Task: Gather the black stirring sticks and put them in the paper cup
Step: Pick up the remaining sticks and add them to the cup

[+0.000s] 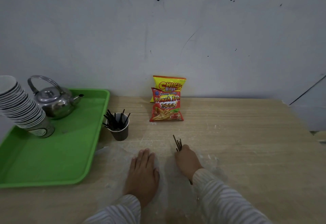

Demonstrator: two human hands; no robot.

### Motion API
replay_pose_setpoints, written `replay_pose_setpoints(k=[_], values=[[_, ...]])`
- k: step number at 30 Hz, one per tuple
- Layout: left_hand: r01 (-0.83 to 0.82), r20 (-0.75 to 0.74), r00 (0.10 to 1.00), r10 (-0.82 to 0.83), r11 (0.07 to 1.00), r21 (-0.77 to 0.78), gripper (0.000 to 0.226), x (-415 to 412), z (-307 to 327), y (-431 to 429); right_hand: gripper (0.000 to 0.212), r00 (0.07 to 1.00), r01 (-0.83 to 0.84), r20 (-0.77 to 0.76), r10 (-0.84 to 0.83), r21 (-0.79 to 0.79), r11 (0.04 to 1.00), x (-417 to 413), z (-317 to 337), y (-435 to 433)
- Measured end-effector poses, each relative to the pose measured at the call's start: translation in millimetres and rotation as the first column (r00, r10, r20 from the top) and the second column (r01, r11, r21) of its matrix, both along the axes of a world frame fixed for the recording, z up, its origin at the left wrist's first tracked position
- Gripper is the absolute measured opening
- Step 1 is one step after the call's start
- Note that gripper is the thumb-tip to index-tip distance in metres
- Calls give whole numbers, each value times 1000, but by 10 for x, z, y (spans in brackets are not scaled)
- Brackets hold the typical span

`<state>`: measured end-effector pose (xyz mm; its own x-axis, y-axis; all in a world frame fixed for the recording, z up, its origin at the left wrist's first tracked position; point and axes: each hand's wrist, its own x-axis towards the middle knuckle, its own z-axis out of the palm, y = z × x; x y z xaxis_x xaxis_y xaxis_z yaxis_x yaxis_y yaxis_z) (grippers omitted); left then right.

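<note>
A dark paper cup (120, 132) stands on the wooden table just right of the green tray, with several black stirring sticks (115, 120) standing in it. My right hand (187, 160) is closed around a small bunch of black sticks (177, 143), whose ends point up and away from me. One end pokes out below my wrist. My left hand (142, 171) lies flat, palm down, on a clear plastic sheet (116, 155), holding nothing.
A green tray (58, 153) at the left carries a steel kettle (54, 102) and a tilted stack of paper cups (21, 105). Two snack bags (166, 103) lean against the wall behind the cup. The table's right edge is at the far right.
</note>
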<state>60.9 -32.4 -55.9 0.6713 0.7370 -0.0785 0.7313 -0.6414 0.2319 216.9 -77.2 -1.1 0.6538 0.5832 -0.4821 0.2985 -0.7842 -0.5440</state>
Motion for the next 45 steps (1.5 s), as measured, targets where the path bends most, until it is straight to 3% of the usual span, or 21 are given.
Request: replay_pose_setpoints(k=[3,5,8,10,12,14,16,17,18,21,27,31,34,38,41,45], values=[[9,-21,1000,-10,998,-55,50,6,21,6,26,964,172,-210,-161,35,984,42,-22,9],[4,-6,1000,-5,996,-85,54,-13,41,-4,19,864,346,-419,-279,92,934,67,-9,-17],[-23,111,993,44,983,-182,59,40,132,1,8,669,604,-665,-332,226,764,65,113,-52],[-115,269,934,234,911,-395,51,153,287,-1,19,592,711,-745,-307,305,634,41,204,-12],[-163,406,728,553,715,-680,46,287,489,-35,27,554,781,-786,-274,376,499,-19,300,63],[-37,308,509,804,377,-925,42,418,669,-55,30,549,813,-797,-252,438,384,-104,405,140],[138,94,367,925,46,-989,36,511,738,-46,28,571,809,-781,-254,484,333,-212,508,196],[242,-1,313,950,-81,-967,32,535,771,-34,25,581,803,-772,-257,495,330,-273,542,219],[315,-54,266,962,-140,-939,32,549,786,-14,24,590,796,-765,-256,501,339,-341,570,240],[409,-74,196,978,-150,-900,38,508,840,55,24,611,767,-758,-229,496,407,-553,600,297],[389,-49,97,994,-83,-917,36,298,994,287,43,703,662,-674,-228,503,556,-809,537,500],[303,54,23,998,44,-952,26,136,1070,486,46,737,608,-637,-224,481,631,-853,567,733],[141,174,2,985,172,-975,21,-33,1005,628,49,770,579,-595,-232,499,644,-851,617,942],[-193,423,74,903,429,-882,14,-296,904,853,47,768,604,-584,-262,524,601,-786,670,1230],[-231,465,-9,885,451,-862,14,-391,976,1072,45,792,588,-548,-270,567,576,-752,661,1394],[-168,455,100,885,465,-869,25,-438,966,1335,45,880,469,-399,-256,655,592,-766,579,1520]])
